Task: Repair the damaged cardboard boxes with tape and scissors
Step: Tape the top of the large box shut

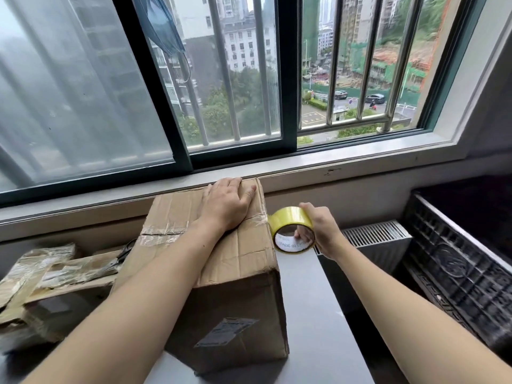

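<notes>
Tape, a yellow roll (293,230), sits gripped in the right hand (321,231) just off the right edge of the creased brown cardboard box (221,261) at the bench's (318,314) far edge, where the flat, open left hand (227,206) presses the taped seam running left-right toward the roll.
</notes>
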Demonstrator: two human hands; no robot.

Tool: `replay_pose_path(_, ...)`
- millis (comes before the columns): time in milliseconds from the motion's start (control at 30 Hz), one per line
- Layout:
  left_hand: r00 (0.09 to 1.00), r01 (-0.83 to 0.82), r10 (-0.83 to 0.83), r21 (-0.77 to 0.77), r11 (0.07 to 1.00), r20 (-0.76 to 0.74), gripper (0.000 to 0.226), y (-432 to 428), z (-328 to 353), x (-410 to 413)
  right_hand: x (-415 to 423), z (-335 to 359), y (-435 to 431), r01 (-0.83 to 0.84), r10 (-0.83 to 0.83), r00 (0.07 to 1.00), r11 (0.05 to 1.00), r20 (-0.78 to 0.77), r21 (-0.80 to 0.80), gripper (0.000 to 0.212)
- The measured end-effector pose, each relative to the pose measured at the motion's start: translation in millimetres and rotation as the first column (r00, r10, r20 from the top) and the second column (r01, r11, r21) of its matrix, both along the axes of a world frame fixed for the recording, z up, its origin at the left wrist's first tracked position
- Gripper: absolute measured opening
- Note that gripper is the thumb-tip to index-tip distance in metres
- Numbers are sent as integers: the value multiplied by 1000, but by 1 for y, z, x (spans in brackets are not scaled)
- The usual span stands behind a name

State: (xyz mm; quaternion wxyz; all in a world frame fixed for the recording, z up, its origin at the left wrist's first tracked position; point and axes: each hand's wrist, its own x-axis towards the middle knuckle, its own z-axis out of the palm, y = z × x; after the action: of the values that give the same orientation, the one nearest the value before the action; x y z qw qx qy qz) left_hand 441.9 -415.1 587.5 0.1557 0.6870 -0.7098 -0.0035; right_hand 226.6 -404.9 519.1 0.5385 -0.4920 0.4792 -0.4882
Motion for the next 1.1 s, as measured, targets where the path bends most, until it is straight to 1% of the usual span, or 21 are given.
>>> replay_pose_path(33,1000,0,0,-30,1000,9,60,3,2,-2,-1,-7,0,1,-1,997,1000,-78,4,54)
replay_pose_path(67,999,-5,8,-71,997,48,59,6,6,-5,-1,-14,0,8,-7,990,1000,-139,10,49)
replay_pose_path(100,992,-18,31,-110,994,125,59,10,11,-9,0,-18,0,12,-10,985,1000,-173,11,44)
replay_pose_path(167,951,-65,105,-143,988,292,64,21,26,-20,2,-18,-1,9,-11,973,1000,-231,-11,43)
replay_pose_path(200,931,-98,134,-121,988,339,69,28,35,-28,3,-14,-2,-4,-4,964,1000,-265,-30,44)
replay_pose_path(267,910,-170,165,-21,985,380,81,40,47,-47,4,-4,-4,-44,19,944,997,-330,-69,49)
replay_pose_path(300,889,-203,169,34,979,425,85,44,50,-56,4,1,-4,-54,19,932,995,-361,-87,51)
replay_pose_path(367,829,-260,145,144,955,540,87,49,53,-72,3,3,-6,-53,3,914,992,-405,-111,54)
replay_pose_path(433,797,-324,139,222,919,588,81,47,54,-80,2,1,-5,-47,-1,918,993,-396,-111,53)
replay_pose_path(500,769,-371,146,249,895,622,70,39,56,-85,3,-2,-4,-38,-8,924,993,-381,-113,53)
replay_pose_path(600,747,-388,89,322,864,659,36,31,57,-93,5,-2,-3,-5,-41,928,992,-369,-123,56)
replay_pose_path(633,741,-398,81,339,853,667,29,30,58,-97,6,-3,-3,-4,-43,930,992,-365,-126,56)
replay_pose_path(700,718,-398,49,352,847,694,30,31,59,-103,6,-5,-2,-11,-34,935,992,-353,-125,57)
replay_pose_path(767,723,-369,21,360,857,691,35,30,57,-104,6,-6,0,-20,-21,944,992,-328,-122,57)
replay_pose_path(833,732,-356,35,339,871,680,38,30,56,-100,7,-4,3,-31,-10,950,991,-313,-127,57)
replay_pose_path(1000,767,-325,54,313,892,640,32,29,53,-80,11,7,10,-98,53,961,983,-270,-156,59)
replay_pose_path(1100,788,-286,70,263,921,612,28,35,59,-71,8,19,8,-129,104,979,982,-175,-140,56)
